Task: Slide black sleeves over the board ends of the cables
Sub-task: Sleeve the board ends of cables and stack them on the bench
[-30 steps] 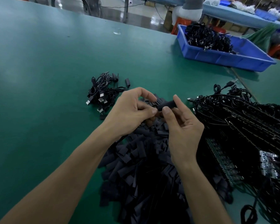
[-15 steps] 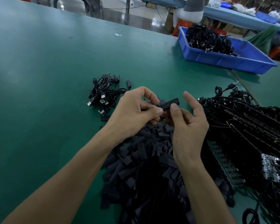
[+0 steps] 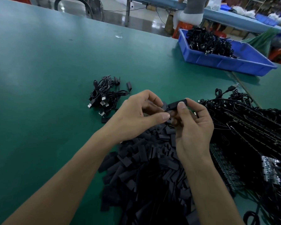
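Note:
A short black sleeve (image 3: 174, 105) is held above the table between both hands. My right hand (image 3: 192, 127) pinches it with thumb and forefinger. My left hand (image 3: 136, 116) meets its left end with curled fingers and thumb; what they pinch there is hidden. Below the hands lies a big heap of loose black sleeves (image 3: 151, 172). To the right spreads a mass of black cables with circuit boards (image 3: 250, 135). A small bunch of cables with USB plugs (image 3: 105, 96) lies left of my hands.
A blue bin (image 3: 225, 62) holding several black cables stands at the back right of the green table (image 3: 47, 78). A person's legs and red stools show behind the table's far edge, beside another bench.
Both hands stayed together over the sleeve heap. My right forefinger, raised half a second ago, has come down onto the sleeve, which now lies more level.

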